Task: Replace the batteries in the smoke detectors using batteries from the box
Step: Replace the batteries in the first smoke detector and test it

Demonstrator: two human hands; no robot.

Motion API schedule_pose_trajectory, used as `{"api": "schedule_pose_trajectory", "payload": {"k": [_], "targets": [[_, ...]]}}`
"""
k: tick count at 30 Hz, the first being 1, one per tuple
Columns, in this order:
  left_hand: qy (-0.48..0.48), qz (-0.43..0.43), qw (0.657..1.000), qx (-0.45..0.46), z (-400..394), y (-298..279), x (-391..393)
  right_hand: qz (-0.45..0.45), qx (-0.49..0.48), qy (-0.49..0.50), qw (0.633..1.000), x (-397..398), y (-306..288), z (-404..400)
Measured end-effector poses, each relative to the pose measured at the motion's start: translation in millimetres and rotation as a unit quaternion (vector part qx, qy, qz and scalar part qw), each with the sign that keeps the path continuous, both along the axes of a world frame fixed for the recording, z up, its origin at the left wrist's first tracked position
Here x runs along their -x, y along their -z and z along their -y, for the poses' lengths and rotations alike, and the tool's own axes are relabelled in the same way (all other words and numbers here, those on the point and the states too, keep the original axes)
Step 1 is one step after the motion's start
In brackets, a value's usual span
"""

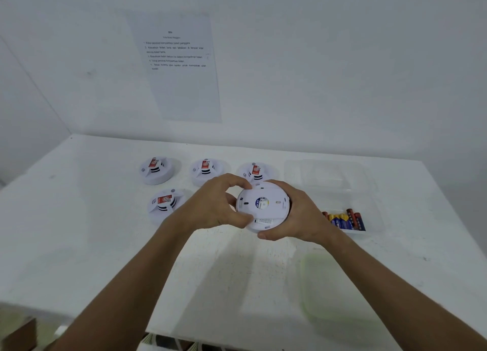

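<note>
A round white smoke detector (263, 204) is held above the table with its back plate facing me. My left hand (214, 206) grips its left rim, thumb low and fingers over the top. Gripping the right rim is my right hand (297, 213), its thumb under the bottom edge. Several more detectors with red labels lie face up on the table: one (156, 170) at the far left, one (207, 170) in the middle, one (254, 171) behind my hands, one (163, 204) nearer left. A clear plastic box (369, 192) on the right holds several batteries (345, 219).
The white table (105, 245) meets a white wall at the back, where a printed instruction sheet (181, 69) hangs. A translucent green-edged lid (334, 287) lies near the front right. The table's front edge runs along the bottom of the view.
</note>
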State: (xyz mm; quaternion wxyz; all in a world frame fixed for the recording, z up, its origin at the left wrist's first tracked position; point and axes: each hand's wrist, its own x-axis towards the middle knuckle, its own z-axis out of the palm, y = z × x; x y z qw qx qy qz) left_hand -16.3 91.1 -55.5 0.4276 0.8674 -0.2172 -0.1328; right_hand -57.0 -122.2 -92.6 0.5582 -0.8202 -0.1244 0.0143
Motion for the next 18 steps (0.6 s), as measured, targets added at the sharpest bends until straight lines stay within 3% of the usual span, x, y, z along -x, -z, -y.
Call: {"api": "schedule_pose_trajectory", "payload": {"k": [4, 11, 18], "targets": [[-0.008, 0.02, 1.0, -0.006, 1, 4, 3, -0.006, -0.004, 0.005, 1.0, 0, 1, 0], [0.064, -0.027, 0.997, -0.015, -4, -8, -2, -0.032, 0.009, -0.06, 0.998, 3, -2, 7], [0.046, 0.01, 0.998, -0.051, -1, -5, 0, -0.004, 0.021, -0.03, 0.999, 6, 1, 6]]}}
